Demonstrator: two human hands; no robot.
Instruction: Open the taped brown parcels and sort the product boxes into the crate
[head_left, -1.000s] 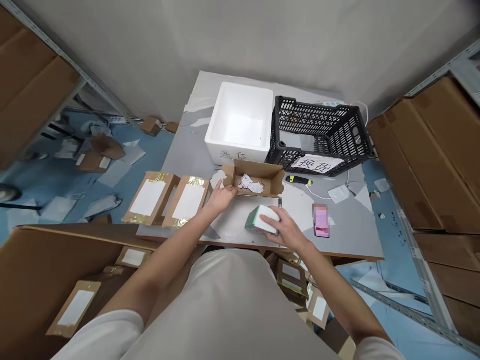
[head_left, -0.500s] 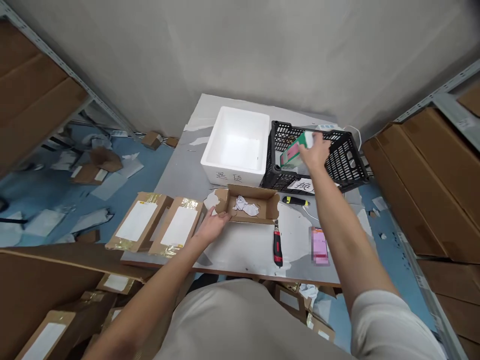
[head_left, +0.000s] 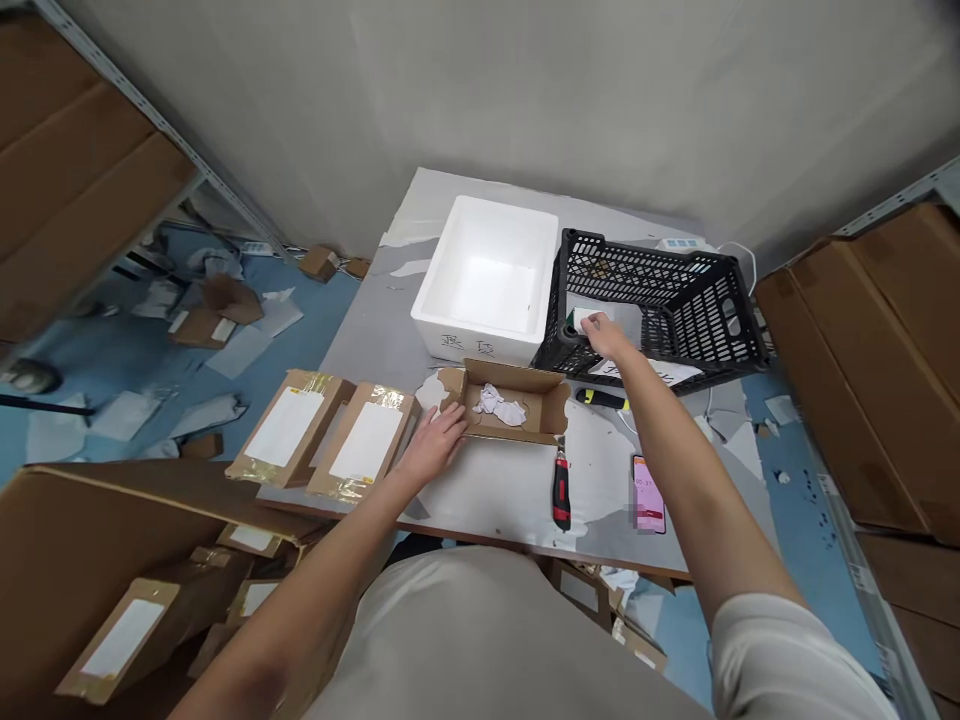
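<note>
My right hand (head_left: 604, 336) reaches into the near left corner of a black plastic crate (head_left: 679, 265). Its fingers are closed on a small green-and-white box (head_left: 579, 318), of which only the top end shows. My left hand (head_left: 435, 442) lies with fingers stretched out against the left end of an opened cardboard box (head_left: 541, 420). Inside that box is crumpled white paper (head_left: 501, 405). Just in front of it a red-and-black utility knife (head_left: 561, 492) lies on the table.
A white foam box (head_left: 480, 325) stands left of the crate. Two taped cartons (head_left: 281, 425) with white labels sit at the table's left. A yellow-and-black knife handle (head_left: 601, 399) and a phone (head_left: 649, 495) lie on the right. Shelves with cartons (head_left: 847, 370) flank the table (head_left: 480, 480).
My right hand has lowered the green-and-white box into the crate's left end, and it now stands mostly hidden. My left hand stays by the opened cardboard box. The view has shifted slightly.
</note>
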